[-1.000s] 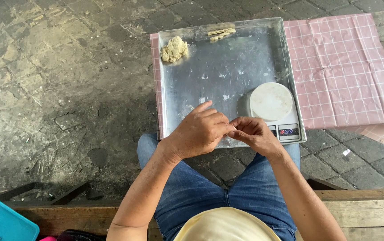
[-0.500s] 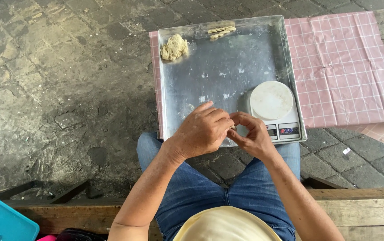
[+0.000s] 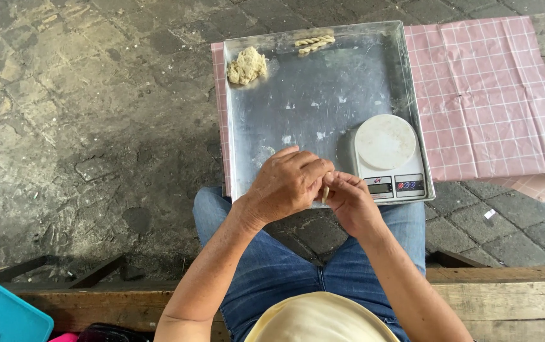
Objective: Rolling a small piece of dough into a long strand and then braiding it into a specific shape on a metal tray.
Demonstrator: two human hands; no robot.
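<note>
Clearly soft and light, the thin strip of dough [image 3: 326, 192] sits pinched between both hands at the near edge of the metal tray [image 3: 323, 82]. The left hand [image 3: 288, 183] curls closed over its upper end; the right hand [image 3: 348, 199] clamps it from below. It looks easily torn, so a gentle fingertip hold near the ends suits it best.

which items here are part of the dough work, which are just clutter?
In use:
left hand and right hand, pinching a thin dough strip
metal tray
dough lump
twisted dough pieces
kitchen scale

Lying about:
pink checked cloth
blue tray, bottom left
wooden bench
</note>
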